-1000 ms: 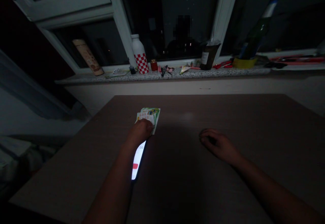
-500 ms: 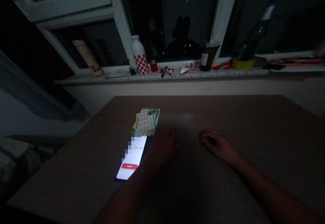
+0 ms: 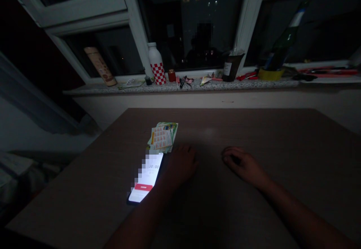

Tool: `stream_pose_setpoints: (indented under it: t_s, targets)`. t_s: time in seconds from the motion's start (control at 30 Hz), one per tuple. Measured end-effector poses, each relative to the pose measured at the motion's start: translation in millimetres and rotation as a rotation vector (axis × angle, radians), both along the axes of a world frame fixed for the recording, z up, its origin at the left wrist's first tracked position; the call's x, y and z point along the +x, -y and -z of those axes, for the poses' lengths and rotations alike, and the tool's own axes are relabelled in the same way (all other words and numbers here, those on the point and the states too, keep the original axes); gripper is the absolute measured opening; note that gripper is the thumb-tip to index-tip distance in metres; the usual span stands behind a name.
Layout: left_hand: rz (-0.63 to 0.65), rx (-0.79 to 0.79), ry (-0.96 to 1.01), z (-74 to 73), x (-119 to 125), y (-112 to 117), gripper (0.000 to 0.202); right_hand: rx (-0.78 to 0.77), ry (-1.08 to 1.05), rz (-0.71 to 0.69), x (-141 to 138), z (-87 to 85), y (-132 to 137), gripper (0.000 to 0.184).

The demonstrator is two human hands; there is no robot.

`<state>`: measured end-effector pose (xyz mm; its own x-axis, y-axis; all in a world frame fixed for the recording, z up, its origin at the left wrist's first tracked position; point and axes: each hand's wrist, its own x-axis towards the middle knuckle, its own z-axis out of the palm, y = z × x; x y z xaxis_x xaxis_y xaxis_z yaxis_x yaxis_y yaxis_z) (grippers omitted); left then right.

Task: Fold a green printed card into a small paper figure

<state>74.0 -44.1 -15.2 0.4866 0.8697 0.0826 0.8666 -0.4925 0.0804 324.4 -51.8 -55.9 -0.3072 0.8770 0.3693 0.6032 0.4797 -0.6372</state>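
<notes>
My left hand (image 3: 184,162) rests palm down on the dark wooden table (image 3: 267,128), its fingers lying on the surface in shadow. Just left of it a lit phone (image 3: 146,179) lies face up, showing 00:00 and a red button; my left forearm passes over its lower right edge. Beyond the phone is a small stack of printed cards (image 3: 162,138), close to my left fingertips. My right hand (image 3: 244,164) lies on its side to the right, loosely curled, with a gap between thumb and fingers and nothing visible inside.
On the stone windowsill (image 3: 126,88) behind the table stand a tan flask (image 3: 100,66), a red-checked white bottle (image 3: 157,66), a small red jar (image 3: 172,75), a dark cup (image 3: 231,67) and a green bottle (image 3: 284,40) in a yellow holder (image 3: 270,74). A curtain (image 3: 36,94) hangs at left.
The view has shifted slightly, so everything sits a little lower in the picture. Both hands keep nearly the same place and shape; the phone and cards have not moved on the table.
</notes>
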Motion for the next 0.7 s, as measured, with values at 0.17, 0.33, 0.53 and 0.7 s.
stream_pose_setpoints:
  t_s: [0.17, 0.33, 0.53, 0.7]
  targets:
    - [-0.035, -0.012, 0.019, -0.7, -7.8, -4.2, 0.044, -0.001, -0.015, -0.002, 0.4, 1.4, -0.6, 0.013]
    - [-0.063, 0.014, 0.020, -4.0, -16.2, -10.5, 0.047, -0.006, -0.022, -0.017, 0.0, -0.3, -0.3, 0.013]
    - [-0.236, 0.054, -0.022, -16.3, -52.5, -29.6, 0.052, -0.015, -0.024, -0.018, 1.5, 2.0, -1.0, 0.012]
    - [-0.345, -0.032, 0.026, -21.8, -80.2, -39.2, 0.049, -0.010, -0.019, -0.024, 0.6, -0.6, -0.9, 0.012]
